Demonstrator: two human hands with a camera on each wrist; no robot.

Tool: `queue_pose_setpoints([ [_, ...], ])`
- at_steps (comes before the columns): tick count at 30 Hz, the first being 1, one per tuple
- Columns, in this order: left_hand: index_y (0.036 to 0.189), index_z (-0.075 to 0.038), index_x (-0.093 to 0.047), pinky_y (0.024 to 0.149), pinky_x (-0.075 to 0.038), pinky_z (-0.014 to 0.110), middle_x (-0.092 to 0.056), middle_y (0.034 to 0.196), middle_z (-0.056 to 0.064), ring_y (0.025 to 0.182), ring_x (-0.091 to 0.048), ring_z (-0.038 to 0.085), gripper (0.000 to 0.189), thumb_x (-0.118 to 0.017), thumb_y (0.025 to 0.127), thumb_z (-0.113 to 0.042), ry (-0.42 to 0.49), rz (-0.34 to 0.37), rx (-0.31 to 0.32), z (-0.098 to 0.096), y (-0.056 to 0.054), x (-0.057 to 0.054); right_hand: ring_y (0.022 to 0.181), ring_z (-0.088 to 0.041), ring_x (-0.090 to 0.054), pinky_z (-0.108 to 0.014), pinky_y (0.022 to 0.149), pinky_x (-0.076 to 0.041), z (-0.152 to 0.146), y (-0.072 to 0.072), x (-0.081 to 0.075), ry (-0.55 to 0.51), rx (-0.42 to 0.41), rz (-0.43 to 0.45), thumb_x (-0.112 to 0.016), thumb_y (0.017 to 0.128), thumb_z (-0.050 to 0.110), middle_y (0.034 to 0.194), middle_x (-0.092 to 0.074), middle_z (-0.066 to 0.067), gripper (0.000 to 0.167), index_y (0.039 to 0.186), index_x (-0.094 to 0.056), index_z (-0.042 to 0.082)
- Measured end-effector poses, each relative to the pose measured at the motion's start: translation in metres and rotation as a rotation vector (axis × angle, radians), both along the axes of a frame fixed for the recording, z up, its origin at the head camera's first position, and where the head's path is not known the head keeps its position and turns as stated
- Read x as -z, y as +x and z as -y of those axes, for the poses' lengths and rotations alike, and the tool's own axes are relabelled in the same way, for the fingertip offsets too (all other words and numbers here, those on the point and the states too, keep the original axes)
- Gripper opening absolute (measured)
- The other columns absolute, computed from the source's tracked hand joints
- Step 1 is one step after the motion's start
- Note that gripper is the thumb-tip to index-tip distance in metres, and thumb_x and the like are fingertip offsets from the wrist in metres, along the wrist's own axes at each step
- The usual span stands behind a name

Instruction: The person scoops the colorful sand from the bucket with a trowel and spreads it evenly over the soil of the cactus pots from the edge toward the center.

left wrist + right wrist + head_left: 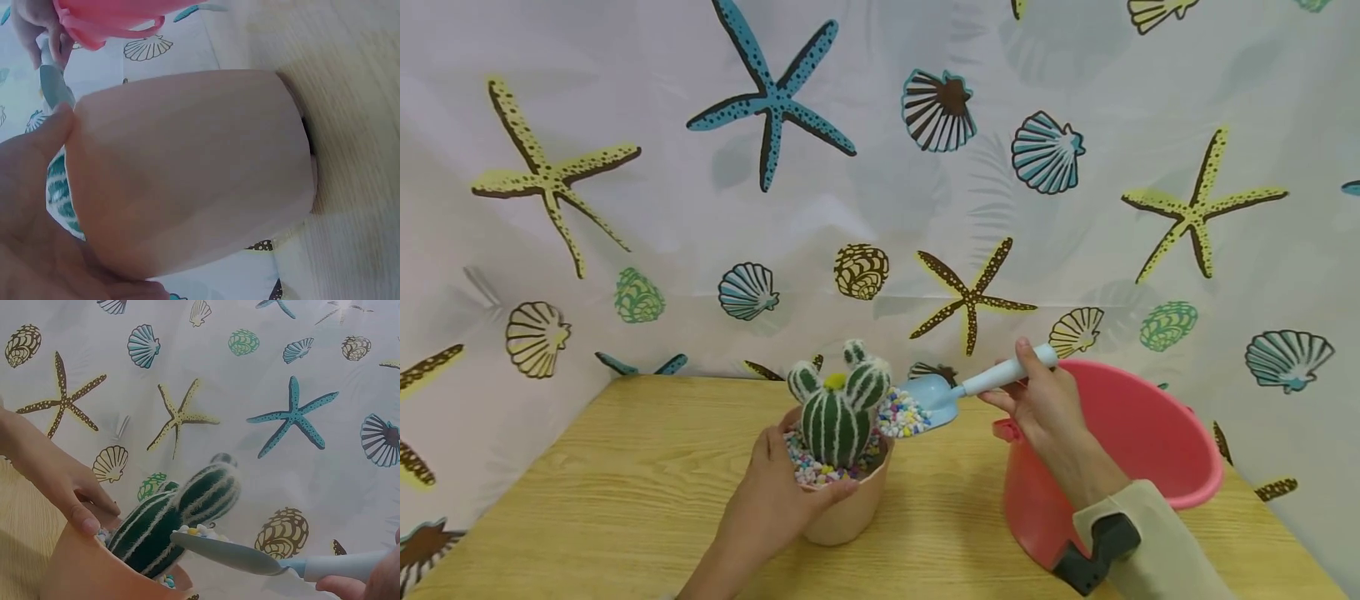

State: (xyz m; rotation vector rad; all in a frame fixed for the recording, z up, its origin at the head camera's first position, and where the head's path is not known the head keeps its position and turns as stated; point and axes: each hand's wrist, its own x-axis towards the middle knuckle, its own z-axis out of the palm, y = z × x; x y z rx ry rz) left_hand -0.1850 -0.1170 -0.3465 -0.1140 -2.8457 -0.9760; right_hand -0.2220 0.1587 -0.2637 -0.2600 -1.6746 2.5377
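Note:
In the head view my left hand point(775, 492) grips the near left rim of a tan flowerpot point(850, 512), thumb along the front. A green cactus with white stripes and a yellow flower point(838, 425) stands in it, ringed by colourful pebbles point(811, 469). My right hand point(1048, 404) holds the white handle of a light blue toy shovel point(1000, 377). The shovel's scoop carries a heap of small multicoloured pebbles point(902, 414) at the pot's right rim. In the right wrist view the scoop's tip point(181, 539) overlaps the cactus, held nearly level.
A pink-red bucket point(1138, 433) stands at the right, behind and under my right forearm, its inside mostly hidden. The wooden table point(647, 492) runs back to a white curtain point(662, 225) printed with starfish and shells.

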Motion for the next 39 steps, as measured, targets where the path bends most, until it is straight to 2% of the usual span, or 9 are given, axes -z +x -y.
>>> queue_pose_setpoints([
  [8,0.149,-0.005,-0.016,0.098,-0.041,0.059,-0.025,0.146,0.031,0.128,-0.040,0.049,0.116,-0.079,0.067,-0.057,0.127,0.085,0.172,0.020,-0.014,-0.002,0.074,-0.013,-0.069,-0.023,0.065,-0.055,-0.001,-0.001,0.000,0.015,-0.003,0.001,-0.045,0.100,0.034,0.083,-0.050,0.000,0.024,0.100,-0.045,0.010],
  [12,0.149,-0.003,-0.019,0.103,-0.035,0.061,-0.024,0.148,0.028,0.135,-0.031,0.047,0.113,-0.081,0.068,-0.052,0.154,0.072,0.227,0.027,-0.021,0.001,0.071,-0.014,-0.071,-0.022,0.062,-0.053,0.000,-0.003,0.001,0.028,-0.012,0.012,-0.044,0.100,0.035,0.082,-0.050,0.000,0.025,0.098,-0.045,0.010],
  [16,0.149,-0.003,-0.018,0.103,-0.037,0.060,-0.023,0.148,0.028,0.133,-0.034,0.047,0.114,-0.080,0.068,-0.055,0.144,0.069,0.200,0.023,-0.019,0.002,0.071,-0.014,-0.069,-0.024,0.065,-0.056,0.001,-0.004,0.001,0.022,-0.018,0.003,-0.043,0.101,0.033,0.081,-0.049,0.000,0.023,0.097,-0.044,0.010],
  [22,0.148,-0.002,-0.019,0.088,-0.049,0.054,-0.025,0.145,0.031,0.114,-0.054,0.045,0.118,-0.077,0.065,-0.063,0.070,0.033,0.087,0.008,-0.009,0.001,0.076,-0.014,-0.063,-0.031,0.070,-0.058,0.003,-0.006,0.001,0.017,-0.008,-0.025,-0.045,0.101,0.031,0.085,-0.048,-0.002,0.021,0.097,-0.043,0.010],
  [26,0.147,0.001,-0.019,0.083,-0.051,0.053,-0.027,0.144,0.032,0.108,-0.058,0.044,0.118,-0.077,0.066,-0.063,0.046,0.015,0.052,0.004,-0.004,0.001,0.072,-0.014,-0.066,-0.026,0.061,-0.057,0.005,-0.007,0.002,0.048,-0.006,-0.013,-0.045,0.101,0.032,0.085,-0.050,-0.002,0.021,0.096,-0.042,0.012],
  [29,0.147,0.003,-0.019,0.082,-0.051,0.053,-0.027,0.144,0.032,0.107,-0.058,0.045,0.119,-0.077,0.066,-0.063,0.038,0.014,0.048,0.003,-0.004,0.001,0.062,-0.014,-0.069,-0.023,0.042,-0.040,0.007,-0.007,0.003,0.106,-0.013,0.016,-0.044,0.101,0.036,0.081,-0.054,-0.002,0.023,0.095,-0.040,0.014],
  [32,0.147,0.004,-0.018,0.080,-0.052,0.053,-0.026,0.145,0.032,0.106,-0.058,0.046,0.120,-0.076,0.066,-0.064,0.027,0.015,0.047,0.003,-0.004,0.000,0.058,-0.014,-0.069,-0.027,0.041,-0.024,0.010,-0.007,0.002,0.151,-0.020,0.017,-0.045,0.100,0.038,0.079,-0.057,-0.003,0.024,0.096,-0.040,0.015],
  [36,0.147,0.003,-0.018,0.078,-0.052,0.052,-0.026,0.145,0.032,0.104,-0.059,0.045,0.121,-0.076,0.066,-0.065,0.017,0.012,0.045,0.004,-0.006,0.001,0.060,-0.013,-0.070,-0.026,0.045,-0.031,0.015,-0.009,0.002,0.180,-0.013,-0.014,-0.047,0.099,0.037,0.079,-0.059,0.000,0.026,0.100,-0.043,0.012],
  [39,0.147,0.003,-0.018,0.075,-0.053,0.050,-0.026,0.145,0.033,0.100,-0.061,0.043,0.121,-0.076,0.065,-0.065,0.016,0.011,0.046,0.004,-0.006,0.001,0.061,-0.012,-0.069,-0.025,0.056,-0.049,0.021,-0.009,0.002,0.199,0.003,-0.041,-0.050,0.099,0.035,0.085,-0.058,0.001,0.025,0.102,-0.044,0.010],
])
